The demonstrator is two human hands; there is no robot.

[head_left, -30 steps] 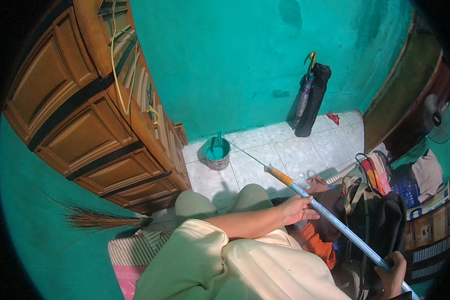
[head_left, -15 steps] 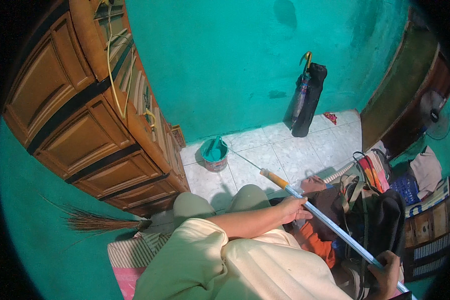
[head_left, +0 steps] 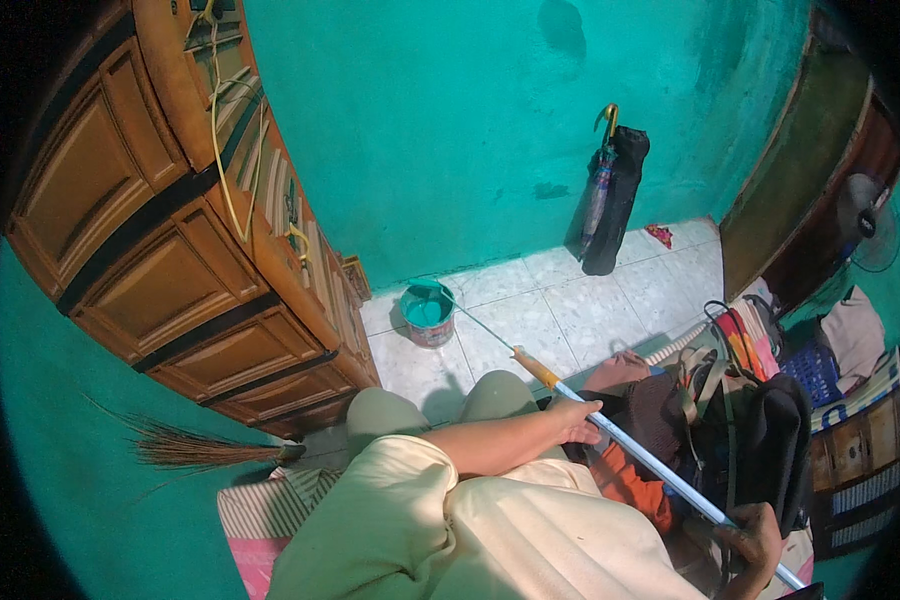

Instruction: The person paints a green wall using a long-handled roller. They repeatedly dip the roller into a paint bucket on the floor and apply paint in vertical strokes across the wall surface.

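A long pale-blue pole (head_left: 660, 468) with an orange handle (head_left: 536, 367) at its far end slants across my lap. From that handle a thin metal rod runs to a teal-coated paint roller head (head_left: 427, 288), which sits in a small bucket (head_left: 429, 333) of teal paint on the floor. My left hand (head_left: 573, 420) is closed on the pole just below the orange handle, thumb along the top. Farther down, at the lower right, my right hand (head_left: 756, 538) wraps round the pole. Part of the roller head is hidden in the bucket.
A tall wooden cabinet (head_left: 170, 265) stands at the left, with a stick broom (head_left: 195, 442) below it. An umbrella (head_left: 600, 190) and a black bag (head_left: 625, 200) lean on the teal wall. Bags and clothes (head_left: 705, 410) are heaped at my right, near a fan (head_left: 867, 222).
The pole and both hands have shifted slightly left, toward the bucket. The roller head has tipped toward the bucket's back rim.
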